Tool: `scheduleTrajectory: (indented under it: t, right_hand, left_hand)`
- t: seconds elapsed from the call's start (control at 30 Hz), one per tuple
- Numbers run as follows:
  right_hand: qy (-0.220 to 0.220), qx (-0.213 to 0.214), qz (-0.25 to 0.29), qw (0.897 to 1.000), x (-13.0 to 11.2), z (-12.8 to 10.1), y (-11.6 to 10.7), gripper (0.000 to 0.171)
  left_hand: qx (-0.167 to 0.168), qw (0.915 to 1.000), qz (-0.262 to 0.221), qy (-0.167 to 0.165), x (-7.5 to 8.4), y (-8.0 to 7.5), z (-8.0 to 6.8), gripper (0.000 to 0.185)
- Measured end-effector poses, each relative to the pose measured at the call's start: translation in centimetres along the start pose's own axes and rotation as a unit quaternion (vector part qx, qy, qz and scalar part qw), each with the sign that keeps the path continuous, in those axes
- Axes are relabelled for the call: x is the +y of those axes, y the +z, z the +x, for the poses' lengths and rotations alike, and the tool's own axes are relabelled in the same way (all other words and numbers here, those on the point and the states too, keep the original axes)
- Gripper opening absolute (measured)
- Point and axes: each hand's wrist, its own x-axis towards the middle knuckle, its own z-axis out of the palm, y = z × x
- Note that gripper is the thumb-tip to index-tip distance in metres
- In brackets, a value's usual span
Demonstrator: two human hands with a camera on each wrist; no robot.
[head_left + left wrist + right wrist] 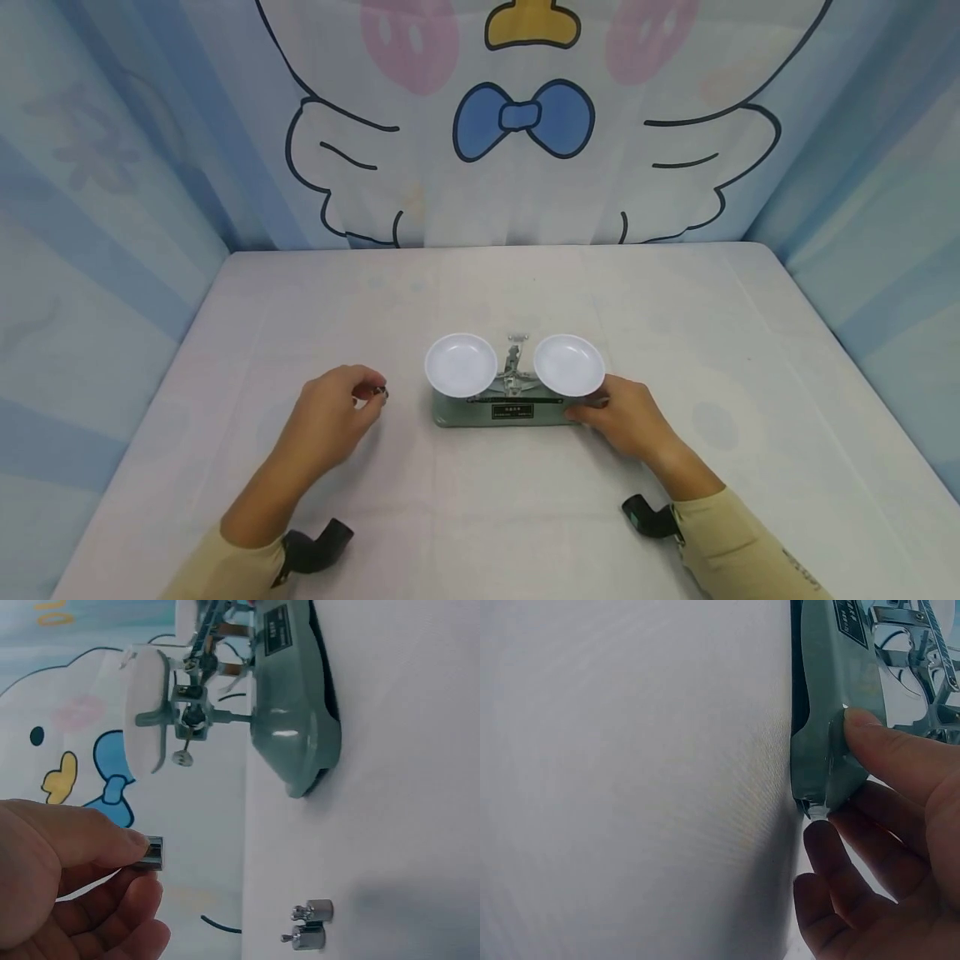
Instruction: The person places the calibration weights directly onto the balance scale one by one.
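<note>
A green balance scale [459,412] stands on the table with two white pans, a left pan [461,365] and a right pan [569,365]. My right hand [628,417] grips the right end of its base, thumb on the front face, as the right wrist view shows up close. Left of the scale, my left hand [333,412] pinches a small shiny metal weight [155,853] between thumb and fingers, apart from the pans. Two more knobbed metal weights, one [321,910] beside the other [307,938], appear on the table in the left wrist view.
A white cloth covers the table [510,517]. Behind it hangs a printed curtain [525,200] with a blue bow tie, and blue patterned curtains flank both sides. Each wrist wears a black camera, the left camera [318,547] and the right camera [648,517].
</note>
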Motion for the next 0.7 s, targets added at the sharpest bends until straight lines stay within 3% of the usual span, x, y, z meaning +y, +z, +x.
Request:
scheduleTrajectory:
  t: [0.17,0.47,0.7]
  right_hand:
    - [0.003,-0.002,0.001,1.000,0.0,0.0,0.0,0.046]
    - [0.017,-0.006,0.010,1.000,0.0,0.0,0.0,0.046]
    - [0.018,-0.007,0.015,1.000,-0.1,-0.1,-0.1,0.044]
  left_hand:
    - [-0.004,0.9998,-0.004,0.019,1.4,-0.8,0.7,0.016]
    - [-0.037,0.9952,0.011,0.090,3.8,-1.7,3.0,0.017]
    - [-0.046,0.9922,0.026,0.113,4.8,-1.0,4.6,0.018]
